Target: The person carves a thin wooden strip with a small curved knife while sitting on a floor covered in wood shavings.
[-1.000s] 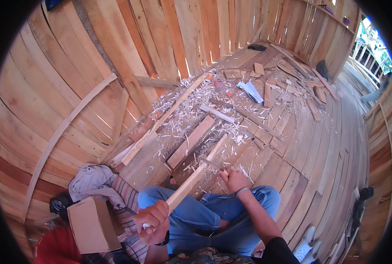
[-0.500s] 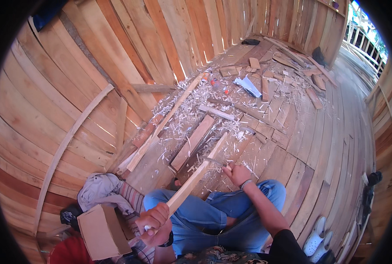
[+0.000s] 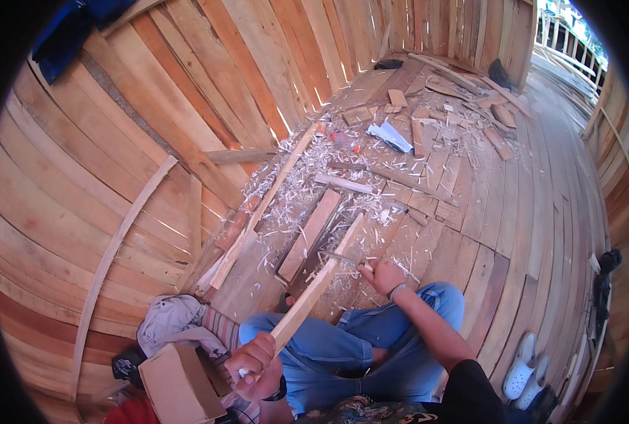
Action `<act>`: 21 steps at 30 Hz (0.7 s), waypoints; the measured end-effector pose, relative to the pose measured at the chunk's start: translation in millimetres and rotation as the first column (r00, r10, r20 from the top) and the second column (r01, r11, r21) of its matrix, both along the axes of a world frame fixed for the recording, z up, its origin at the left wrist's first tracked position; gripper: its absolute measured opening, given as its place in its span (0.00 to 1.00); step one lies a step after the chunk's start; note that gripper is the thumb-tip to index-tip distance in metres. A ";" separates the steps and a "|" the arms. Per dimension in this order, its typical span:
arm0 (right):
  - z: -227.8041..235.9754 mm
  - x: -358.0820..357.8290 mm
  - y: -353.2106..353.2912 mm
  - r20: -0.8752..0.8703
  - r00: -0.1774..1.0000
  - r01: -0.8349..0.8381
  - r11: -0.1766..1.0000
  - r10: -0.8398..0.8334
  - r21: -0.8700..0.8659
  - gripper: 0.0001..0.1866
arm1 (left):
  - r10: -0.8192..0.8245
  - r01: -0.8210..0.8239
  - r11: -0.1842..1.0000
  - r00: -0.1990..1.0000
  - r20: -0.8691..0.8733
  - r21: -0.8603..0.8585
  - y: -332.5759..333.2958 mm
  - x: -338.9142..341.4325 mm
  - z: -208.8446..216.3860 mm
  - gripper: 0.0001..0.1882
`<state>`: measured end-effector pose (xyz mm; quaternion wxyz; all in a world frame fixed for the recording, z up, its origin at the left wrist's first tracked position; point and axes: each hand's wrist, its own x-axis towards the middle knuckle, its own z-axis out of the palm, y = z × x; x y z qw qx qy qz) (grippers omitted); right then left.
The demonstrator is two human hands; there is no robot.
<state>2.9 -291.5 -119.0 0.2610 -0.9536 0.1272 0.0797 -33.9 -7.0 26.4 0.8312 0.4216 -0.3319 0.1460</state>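
Slat was gripped near by the left hand, steadied far by the right hand closed around a blade, for shaving.

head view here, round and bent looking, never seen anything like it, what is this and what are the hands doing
No machine here: a person wears a wide fisheye camera on the head, looking down, so straight boards curve near the rim. The person sits on a wooden plank floor in blue jeans. The left hand grips the near end of a long pale wooden strip. The right hand holds a small tool against the strip farther along; the tool is too small to identify. Pale wood shavings and offcuts lie scattered ahead. A brown cardboard box sits by the left hand, and white clogs to the right.
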 end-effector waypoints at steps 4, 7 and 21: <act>-9.8 11.7 3.5 0.083 0.996 -0.042 0.998 0.039 0.036 0.30 | -0.001 0.001 1.000 0.999 0.050 0.009 -6.2 -2.5 6.0 0.17; 0.1 8.5 10.6 0.062 0.993 -0.100 0.995 0.099 0.020 0.31 | 0.033 -0.032 0.999 0.999 0.019 -0.016 1.7 -1.4 -1.4 0.17; -5.9 -6.3 18.6 0.285 0.951 -0.166 0.975 0.117 0.151 0.32 | -0.047 0.044 0.998 0.997 0.057 0.050 5.6 3.2 0.7 0.16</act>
